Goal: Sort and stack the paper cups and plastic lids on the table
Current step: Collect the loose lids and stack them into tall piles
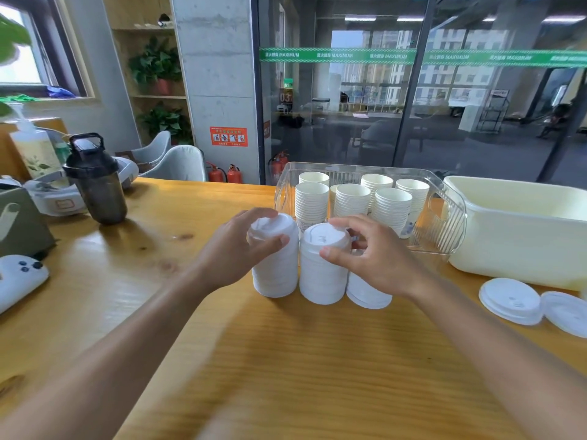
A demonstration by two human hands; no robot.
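While three stacks of white lids stand side by side on the counter (pixel 286 360), the left hand (pixel 236 249) grips the top of the left stack (pixel 275 265) and the right hand (pixel 373 254) pinches the top lid of the middle stack (pixel 322 271). The third stack (pixel 365 293) is partly hidden behind the right hand. Cups (pixel 352 200) are stacked in the clear bin (pixel 444 217) just behind, and two loose lids (pixel 511 300) lie at the right, near a cream tub (pixel 521 236).

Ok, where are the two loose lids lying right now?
Head view, far right of the wooden table: the two loose lids lie side by side, just in front of the cream tub.
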